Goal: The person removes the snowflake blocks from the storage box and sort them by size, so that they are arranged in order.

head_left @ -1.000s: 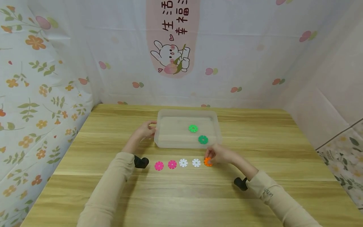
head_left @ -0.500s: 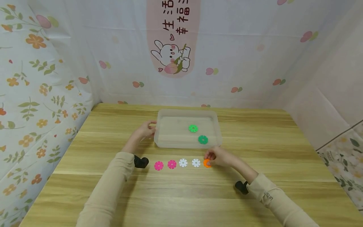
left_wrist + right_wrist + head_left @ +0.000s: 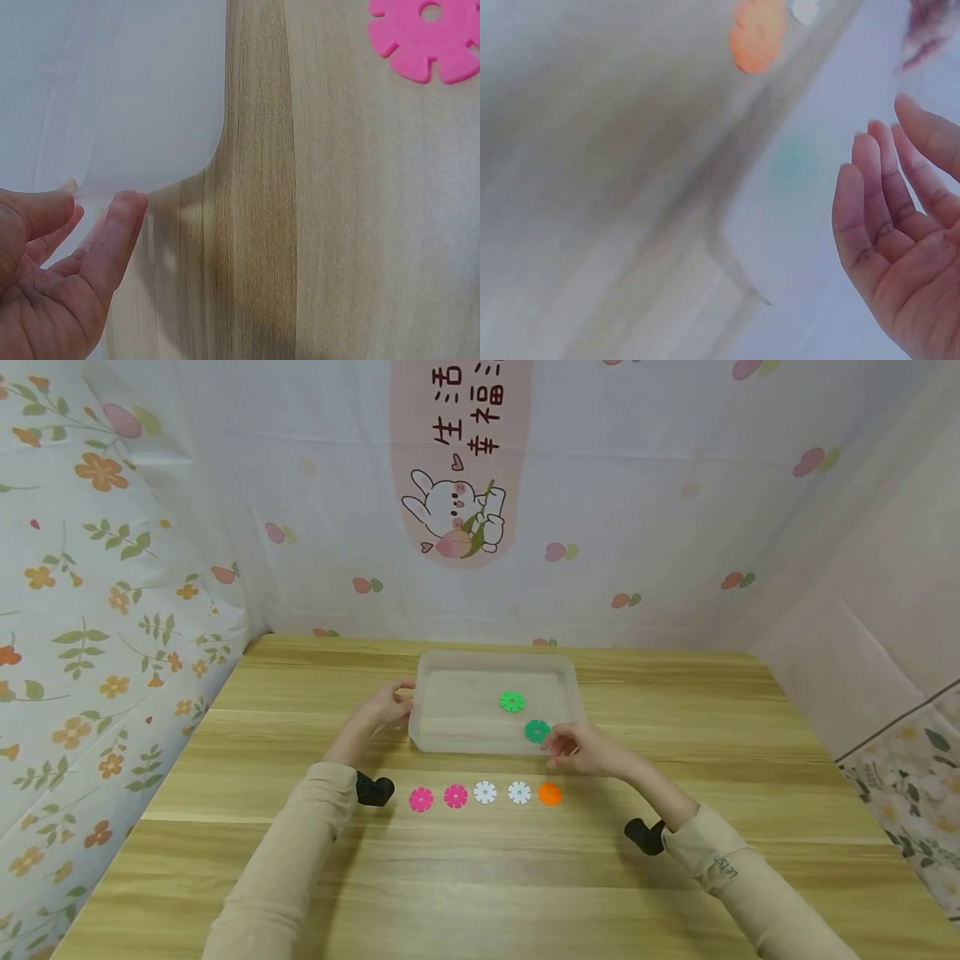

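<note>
My left hand (image 3: 384, 706) is at the left end of a translucent plastic box (image 3: 450, 745); in the left wrist view its fingertips touch the box's outer wall near a corner. Over the box's front right edge is my right hand (image 3: 588, 750), its fingers loosely bent and holding nothing. In front of the box lies a row of notched plastic snowflake discs: two pink (image 3: 421, 800), two white (image 3: 485, 792) and one orange (image 3: 550, 794). Inside the box are a light green disc (image 3: 512, 702) and a dark green disc (image 3: 537, 732), the latter beside my right fingertips.
The wooden table (image 3: 465, 885) ends at a patterned cloth backdrop (image 3: 637, 527) behind the box. More cloth hangs at the left and right. A black wrist strap or camera (image 3: 375, 789) sits on each wrist.
My right hand has let go of the orange disc, which stays at the right end of the row. It has moved up toward the box. My left hand has stayed in place.
</note>
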A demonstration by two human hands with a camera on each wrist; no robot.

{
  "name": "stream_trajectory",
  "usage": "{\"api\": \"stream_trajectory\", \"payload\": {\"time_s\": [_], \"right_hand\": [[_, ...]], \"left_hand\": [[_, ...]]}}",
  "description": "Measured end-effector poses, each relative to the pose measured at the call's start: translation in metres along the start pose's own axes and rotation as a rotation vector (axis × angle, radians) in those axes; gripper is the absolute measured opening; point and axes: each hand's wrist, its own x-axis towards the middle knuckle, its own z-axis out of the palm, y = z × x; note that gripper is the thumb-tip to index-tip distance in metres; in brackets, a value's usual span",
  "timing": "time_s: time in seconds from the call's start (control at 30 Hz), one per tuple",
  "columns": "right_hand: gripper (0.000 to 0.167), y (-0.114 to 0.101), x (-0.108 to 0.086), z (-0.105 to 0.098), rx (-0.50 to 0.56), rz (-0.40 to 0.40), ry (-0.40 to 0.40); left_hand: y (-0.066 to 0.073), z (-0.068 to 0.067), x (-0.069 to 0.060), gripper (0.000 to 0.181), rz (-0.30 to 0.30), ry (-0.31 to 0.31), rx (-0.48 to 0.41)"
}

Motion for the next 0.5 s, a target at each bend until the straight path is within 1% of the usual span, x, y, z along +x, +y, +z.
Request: {"api": "stream_trajectory", "payload": {"time_s": [0.13,0.2,0.3,0.37,0.5], "right_hand": [[0.02,-0.003,0.012,-0.011,-0.001,0.0,0.042],[0.02,-0.002,0.019,-0.014,0.005,-0.002,0.058],[0.021,0.001,0.03,-0.015,-0.006,0.02,0.078],[0.021,0.003,0.036,-0.015,-0.038,0.051,0.083],[0.024,0.009,0.046,-0.012,-0.111,0.167,0.071]], "left_hand": [[0.0,0.0,0.0,0.047,-0.003,0.005,0.004],[-0.001,0.0,0.001,0.047,-0.003,0.005,0.006],[-0.002,0.0,0.001,0.047,-0.002,0.006,0.0],[-0.002,0.0,0.001,0.048,0.004,0.002,-0.006],[-0.001,0.0,0.0,0.048,0.014,-0.004,-0.004]]}}
